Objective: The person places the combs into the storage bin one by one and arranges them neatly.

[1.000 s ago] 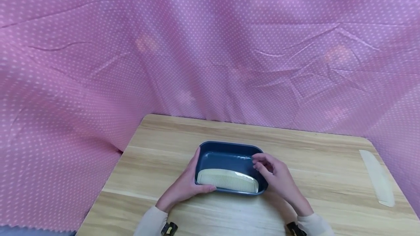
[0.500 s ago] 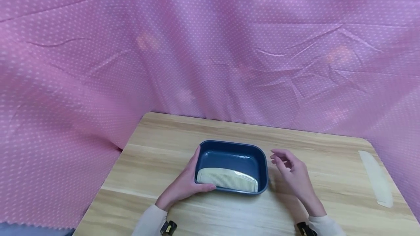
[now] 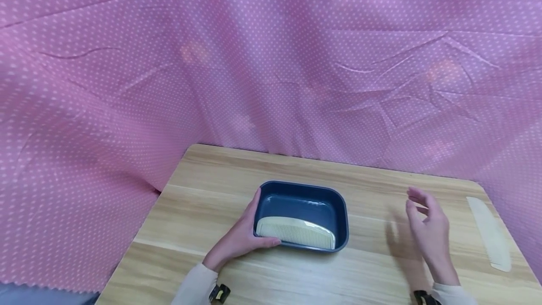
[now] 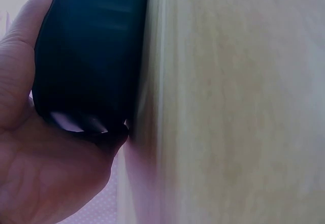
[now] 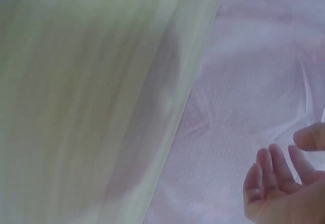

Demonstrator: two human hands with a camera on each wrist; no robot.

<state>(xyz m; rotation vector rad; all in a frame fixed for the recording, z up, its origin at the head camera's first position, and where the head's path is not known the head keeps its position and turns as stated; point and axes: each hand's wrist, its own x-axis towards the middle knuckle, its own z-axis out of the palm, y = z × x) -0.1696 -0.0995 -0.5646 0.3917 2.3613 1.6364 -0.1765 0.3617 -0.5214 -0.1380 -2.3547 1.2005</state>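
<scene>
A dark blue rectangular dish sits on the wooden table, with a cream comb lying inside along its near wall, teeth toward me. My left hand grips the dish's left end, its thumb along the near rim and the fingers up the left side. The left wrist view shows this hand wrapped around a corner of the dish. My right hand is raised over the table, right of the dish, fingers loosely bent and holding nothing. It is nearest to a second cream comb.
The second comb lies flat near the right edge of the wooden table. Pink dotted cloth hangs behind the table and along both sides.
My right hand has moved away from the dish's right side, out to the right toward the second comb. My left hand, the dish and the comb in it stay in place.
</scene>
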